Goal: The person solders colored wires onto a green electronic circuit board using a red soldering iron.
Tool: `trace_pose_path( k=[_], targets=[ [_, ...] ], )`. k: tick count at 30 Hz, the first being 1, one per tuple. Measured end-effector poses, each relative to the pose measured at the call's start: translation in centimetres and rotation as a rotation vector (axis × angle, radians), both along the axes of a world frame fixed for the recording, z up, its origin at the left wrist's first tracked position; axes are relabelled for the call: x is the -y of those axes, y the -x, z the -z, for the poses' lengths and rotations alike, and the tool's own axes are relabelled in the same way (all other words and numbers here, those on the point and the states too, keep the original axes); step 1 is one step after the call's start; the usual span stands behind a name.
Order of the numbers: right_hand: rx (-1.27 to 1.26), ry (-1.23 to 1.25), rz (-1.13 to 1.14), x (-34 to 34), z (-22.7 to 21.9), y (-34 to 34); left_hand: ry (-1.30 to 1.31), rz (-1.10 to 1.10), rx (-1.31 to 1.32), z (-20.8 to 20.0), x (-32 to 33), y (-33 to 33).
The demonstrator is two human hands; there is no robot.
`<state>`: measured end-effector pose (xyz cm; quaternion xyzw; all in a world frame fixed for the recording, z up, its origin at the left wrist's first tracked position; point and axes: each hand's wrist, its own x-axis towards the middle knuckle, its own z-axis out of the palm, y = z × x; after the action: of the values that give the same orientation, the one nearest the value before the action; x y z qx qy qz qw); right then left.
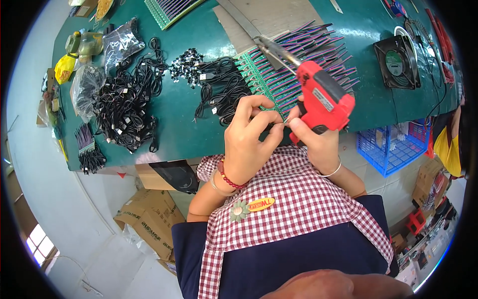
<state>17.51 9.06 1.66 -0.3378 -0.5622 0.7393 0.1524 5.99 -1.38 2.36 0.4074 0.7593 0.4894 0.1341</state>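
My right hand is wrapped round a red soldering gun, whose metal tip points up and to the left over the circuit boards. Close beside it, my left hand is closed in a pinch. The fingertips of both hands nearly meet at the table's front edge, with a thin pale strand between them; what the left fingers hold is mostly hidden. Just beyond lies a row of green circuit boards with pink and black wires. Black USB cables lie bundled left of the boards.
A large heap of black cables and a pile of small metal connectors occupy the table's left. A square black fan stands at the right. Below the table are a blue plastic crate and a cardboard box.
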Motion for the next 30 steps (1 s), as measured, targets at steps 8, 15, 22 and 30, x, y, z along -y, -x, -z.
trace_pose_path(
  k=[8, 15, 22, 30],
  targets=[
    [-0.025, -0.002, 0.099, 0.3, 0.7, -0.4, 0.064, -0.095, -0.106, 1.2, 0.5, 0.8],
    [-0.097, -0.023, 0.052, -1.2, 2.5, -6.1, 0.249, 0.011, -0.432, 2.1, -0.3, 2.6],
    [-0.002, -0.087, -0.084, -1.0, 4.8, -11.8, 0.297, 0.031, -0.419, 2.3, -0.6, 2.7],
    [0.052, -0.03, -0.05, -0.7, 5.7, -13.7, 0.306, 0.034, -0.391, 2.2, -0.8, 2.8]
  ],
)
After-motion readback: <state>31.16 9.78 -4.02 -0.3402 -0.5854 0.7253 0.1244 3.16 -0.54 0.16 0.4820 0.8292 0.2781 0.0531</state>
